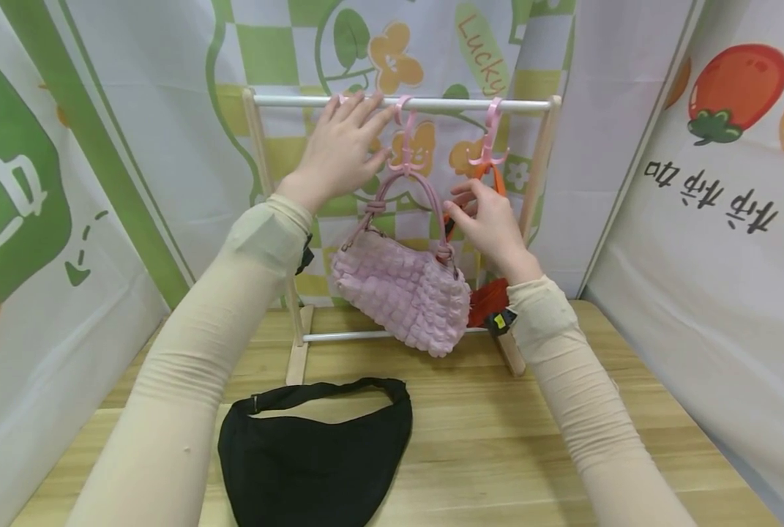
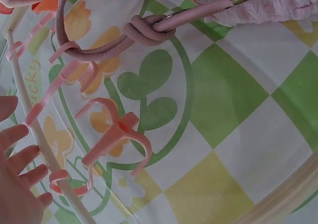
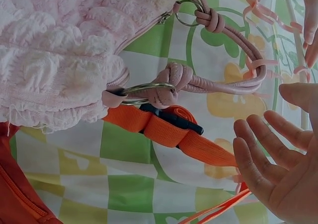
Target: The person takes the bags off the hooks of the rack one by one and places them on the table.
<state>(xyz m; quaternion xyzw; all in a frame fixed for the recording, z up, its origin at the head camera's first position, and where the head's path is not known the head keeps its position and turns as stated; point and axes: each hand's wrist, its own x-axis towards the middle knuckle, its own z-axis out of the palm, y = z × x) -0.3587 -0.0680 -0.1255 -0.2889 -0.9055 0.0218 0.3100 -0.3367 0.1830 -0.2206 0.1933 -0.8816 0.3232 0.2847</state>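
A pink ruched handbag (image 1: 398,285) hangs by its knotted handle (image 2: 107,49) from the middle pink hook (image 1: 406,139). My left hand (image 1: 348,143) is up at the white rail (image 1: 286,101), its fingers extended beside that hook. Low in the left wrist view, another pink hook (image 2: 112,139) hangs bare; from the head, my left hand mostly hides it. My right hand (image 1: 490,227) is beside the handbag's handle with loosely bent fingers, which overlap the orange strap (image 3: 208,151) in the right wrist view. That strap runs from the right pink hook (image 1: 490,150) to a red-orange bag (image 1: 488,301), partly hidden behind the handbag.
A black shoulder bag (image 1: 319,461) lies on the wooden table (image 1: 484,439) in front of the rack. The rack has wooden side posts (image 1: 538,172) and a lower white bar (image 1: 345,337). Printed cloth (image 1: 708,241) encloses the table's back and sides.
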